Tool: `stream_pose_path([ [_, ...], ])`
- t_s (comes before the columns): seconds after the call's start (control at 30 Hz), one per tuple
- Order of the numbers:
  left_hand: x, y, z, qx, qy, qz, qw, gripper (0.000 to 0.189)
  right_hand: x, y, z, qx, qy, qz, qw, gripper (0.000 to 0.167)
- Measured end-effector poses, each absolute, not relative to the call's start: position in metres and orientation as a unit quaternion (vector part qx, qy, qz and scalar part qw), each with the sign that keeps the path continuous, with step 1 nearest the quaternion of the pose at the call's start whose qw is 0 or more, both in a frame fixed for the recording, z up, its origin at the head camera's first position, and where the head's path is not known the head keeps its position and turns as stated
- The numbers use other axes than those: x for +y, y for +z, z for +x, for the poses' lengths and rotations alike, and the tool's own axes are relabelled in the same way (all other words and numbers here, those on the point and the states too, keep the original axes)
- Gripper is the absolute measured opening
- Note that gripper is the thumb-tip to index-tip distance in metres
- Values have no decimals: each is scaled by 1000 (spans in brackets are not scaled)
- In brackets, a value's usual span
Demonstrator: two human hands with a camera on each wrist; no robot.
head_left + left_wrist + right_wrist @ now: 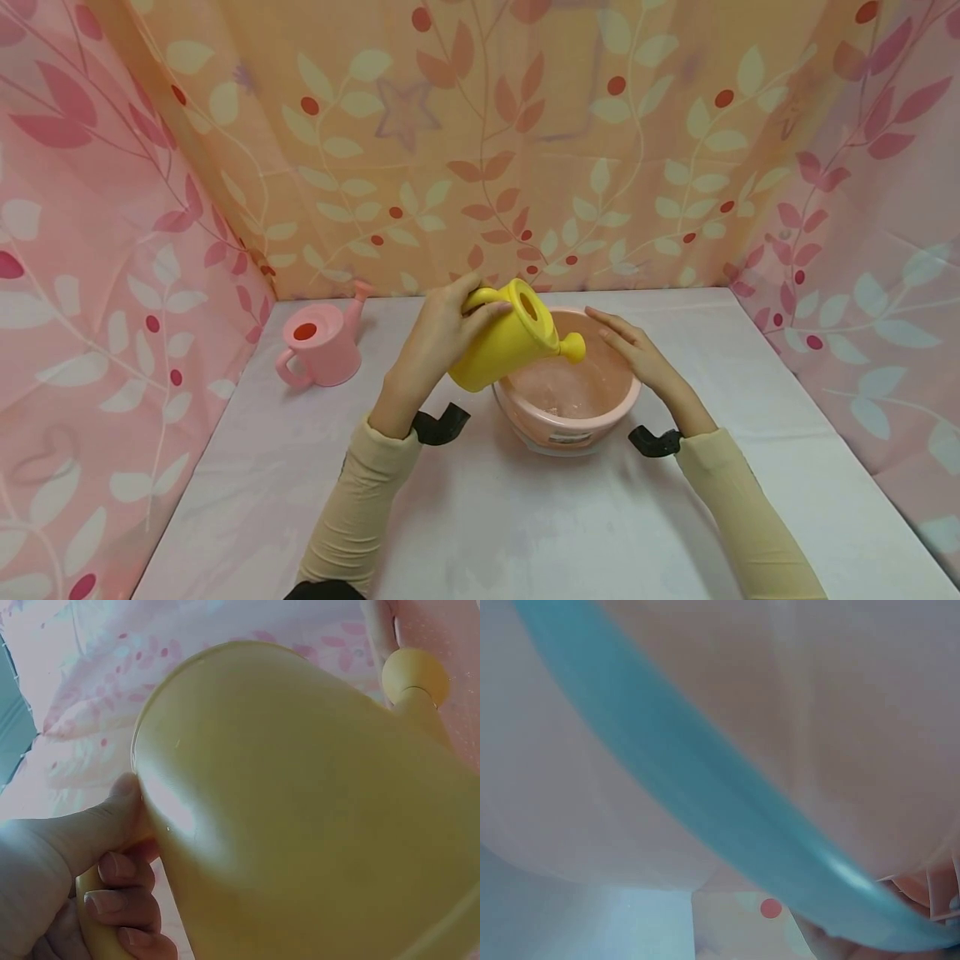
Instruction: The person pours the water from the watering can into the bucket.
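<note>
My left hand grips the handle of a yellow toy watering can, with the thumb lying on top. The can is tilted to the right, and its round spout head hangs over a pink bowl. In the left wrist view curled fingers wrap the handle. My right hand rests on the bowl's right rim, its visible fingers fairly straight; the thumb is hidden. Shiny glints show in the bowl's bottom. Close up, the bowl's rim crosses the right wrist view.
A pink toy watering can with an orange opening stands upright at the back left of the white table. Leaf-patterned curtains enclose the back and both sides. Black wrist mounts sit on both wrists.
</note>
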State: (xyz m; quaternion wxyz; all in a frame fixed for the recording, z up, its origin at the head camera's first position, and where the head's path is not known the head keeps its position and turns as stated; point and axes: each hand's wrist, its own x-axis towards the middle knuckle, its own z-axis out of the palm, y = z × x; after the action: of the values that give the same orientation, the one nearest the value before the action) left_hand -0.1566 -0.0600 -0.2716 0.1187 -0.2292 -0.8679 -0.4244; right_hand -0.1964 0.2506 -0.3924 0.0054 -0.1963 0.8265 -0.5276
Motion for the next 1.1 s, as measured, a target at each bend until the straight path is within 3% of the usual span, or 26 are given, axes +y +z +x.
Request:
stream_pose_path([
  [1.1,-59,-272,-157,-868,-419,-236,127,28,243,-375,-186,823,-535,-191,17,40],
])
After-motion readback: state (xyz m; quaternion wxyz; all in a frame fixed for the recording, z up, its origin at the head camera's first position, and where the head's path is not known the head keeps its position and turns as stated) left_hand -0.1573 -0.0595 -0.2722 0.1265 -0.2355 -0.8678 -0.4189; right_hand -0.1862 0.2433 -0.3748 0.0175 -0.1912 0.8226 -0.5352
